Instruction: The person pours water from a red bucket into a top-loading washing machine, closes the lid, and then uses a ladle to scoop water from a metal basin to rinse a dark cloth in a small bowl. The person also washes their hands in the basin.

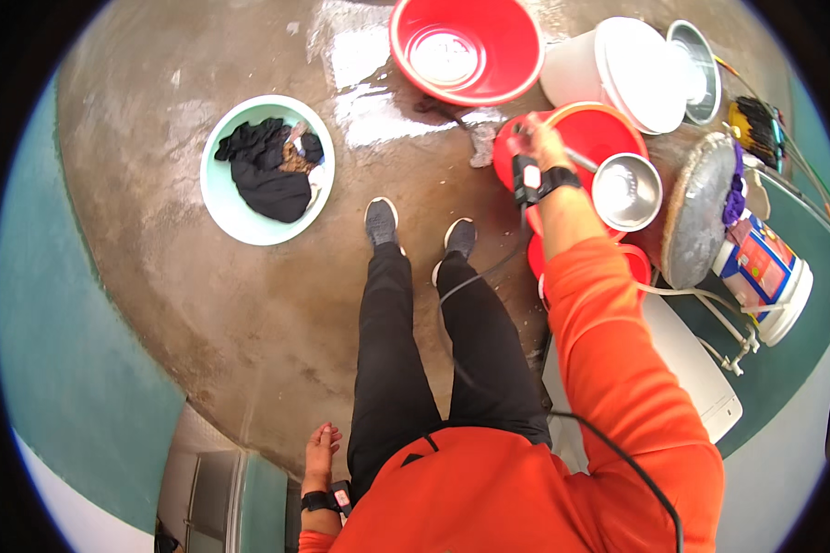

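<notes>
My right hand [541, 144] is closed around the handle of a metal water dipper [627, 192]. Its round bowl sits to the right of my wrist, above red plastic buckets. One red bucket [598, 128] lies just beyond and under the hand; another red bucket [635, 261] is partly hidden by my forearm. My left hand [321, 446] hangs low beside my left leg, loosely curled and holding nothing. On the floor ahead to the left stands a pale green basin [216, 190] with dark clothes [266, 173] in it.
A large red basin [501, 59] stands on wet concrete floor [283, 325]. To the right are a white lidded bucket [574, 69], a metal basin [707, 83], a round grey lid [698, 211], a labelled white bucket [761, 276], pipes [723, 325] and a white appliance [692, 373]. A cable trails from my right wrist.
</notes>
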Demonstrator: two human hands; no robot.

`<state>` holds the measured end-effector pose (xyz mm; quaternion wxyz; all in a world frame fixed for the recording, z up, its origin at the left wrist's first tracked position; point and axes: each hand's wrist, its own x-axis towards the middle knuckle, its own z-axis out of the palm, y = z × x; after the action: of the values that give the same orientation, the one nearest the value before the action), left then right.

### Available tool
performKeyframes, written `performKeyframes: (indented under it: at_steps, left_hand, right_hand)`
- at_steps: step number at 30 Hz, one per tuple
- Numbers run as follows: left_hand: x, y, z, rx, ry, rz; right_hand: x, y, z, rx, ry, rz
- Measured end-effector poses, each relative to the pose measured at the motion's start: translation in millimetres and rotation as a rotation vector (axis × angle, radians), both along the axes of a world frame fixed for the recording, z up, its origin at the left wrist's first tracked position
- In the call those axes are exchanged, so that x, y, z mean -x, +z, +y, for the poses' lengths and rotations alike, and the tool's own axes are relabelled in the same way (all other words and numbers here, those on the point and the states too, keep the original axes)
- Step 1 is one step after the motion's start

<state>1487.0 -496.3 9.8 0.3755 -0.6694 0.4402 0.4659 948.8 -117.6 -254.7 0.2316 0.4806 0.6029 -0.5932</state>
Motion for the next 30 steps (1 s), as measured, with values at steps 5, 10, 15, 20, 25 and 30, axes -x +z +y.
performKeyframes:
  at_steps: [5,10,15,20,25,30]
  left_hand:
    - [40.5,7.9,8.0,-0.005,-0.093,0.126]
    - [82.4,34.3,-3.9,-0.014,-0.129,0.235]
    - [105.1,51.6,-40.6,0.061,-0.159,0.310]
    - [123.5,56.4,-87.2,0.111,-0.247,0.358]
    - [163.7,44.3,-123.2,0.132,-0.387,0.343]
    - [261.9,46.9,-131.8,0.184,-0.561,0.417]
  right_hand:
    - [-79.4,65.4,-2.2,0.065,-0.359,-0.040]
    - [-130.2,157.1,36.4,-0.131,-0.231,-0.053]
    - [-148.0,256.3,117.4,0.529,-0.444,-0.143]
    - [-191.9,335.3,127.6,0.776,-0.804,0.101]
    - [-234.4,369.2,119.9,0.760,-0.702,0.098]
    - [-230.0,370.5,121.5,0.731,-0.729,-0.013]
